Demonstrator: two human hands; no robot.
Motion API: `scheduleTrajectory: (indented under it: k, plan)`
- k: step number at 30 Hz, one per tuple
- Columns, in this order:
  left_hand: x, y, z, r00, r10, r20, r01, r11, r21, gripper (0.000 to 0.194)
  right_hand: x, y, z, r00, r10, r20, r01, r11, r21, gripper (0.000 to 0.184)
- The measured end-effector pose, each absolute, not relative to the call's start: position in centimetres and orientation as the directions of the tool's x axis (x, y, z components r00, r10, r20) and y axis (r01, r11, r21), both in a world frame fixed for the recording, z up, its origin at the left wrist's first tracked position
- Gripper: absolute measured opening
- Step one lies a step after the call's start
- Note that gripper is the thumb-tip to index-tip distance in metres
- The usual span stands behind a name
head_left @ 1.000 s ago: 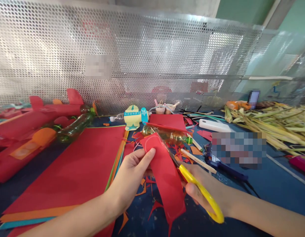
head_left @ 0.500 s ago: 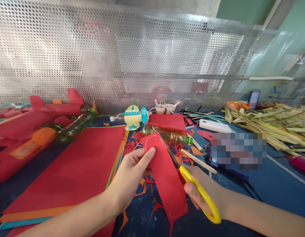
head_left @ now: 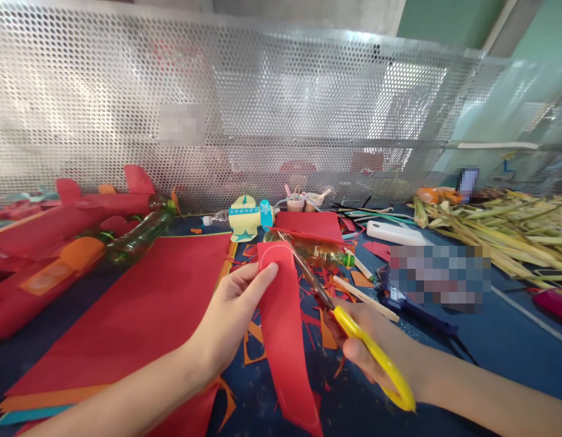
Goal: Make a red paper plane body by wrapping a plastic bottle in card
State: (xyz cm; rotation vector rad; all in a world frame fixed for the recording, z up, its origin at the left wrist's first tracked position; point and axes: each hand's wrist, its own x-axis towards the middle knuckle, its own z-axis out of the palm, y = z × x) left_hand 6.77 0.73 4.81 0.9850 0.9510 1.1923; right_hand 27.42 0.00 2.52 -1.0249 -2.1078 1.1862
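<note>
My left hand (head_left: 238, 303) pinches a long strip of red paper (head_left: 283, 340) near its top, thumb in front. A pale curved line is drawn around the strip's upper end, and its lower end hangs toward me. Yellow-handled scissors (head_left: 372, 352) are gripped in my right hand (head_left: 376, 340). Their metal blades point up and left and lie close to the strip's right upper edge; whether they touch it I cannot tell. Behind the blades lies an amber plastic bottle (head_left: 320, 252) with a green cap. Orange and red paper scraps (head_left: 329, 331) are scattered under my hands.
A stack of coloured sheets (head_left: 148, 303), red on top, lies left. Red paper-covered bottle models (head_left: 57, 243) stand beyond it. At the back are a yellow-and-blue decorated bottle (head_left: 244, 217) and small cups (head_left: 303, 202). A dark glue gun (head_left: 417, 312) and dry leaves (head_left: 504, 230) are right.
The red strip has turned more upright and its lower end has swung across. Its right edge has come away from the scissor blades. My right hand stays in nearly the same place.
</note>
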Motion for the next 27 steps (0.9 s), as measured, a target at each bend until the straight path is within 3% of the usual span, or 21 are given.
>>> scheduleTrajectory:
  k: [7,14,27]
  plan:
    - [6.3,1.1,5.0,0.133,0.988,-0.075,-0.245,0.106,0.964,0.027,27.8,0.3,1.5,-0.553,0.832,0.047,0.415,0.324,-0.85,0.067]
    - [6.2,1.3,5.1,0.07,0.997,-0.044,-0.187,0.057,0.981,0.033,27.7,0.3,1.3,-0.554,0.831,0.044,0.365,0.29,-0.885,0.071]
    - [5.5,2.1,5.2,0.057,0.998,-0.04,-0.132,0.048,0.99,0.03,27.9,0.5,1.4,-0.551,0.83,0.086,0.392,0.349,-0.851,0.07]
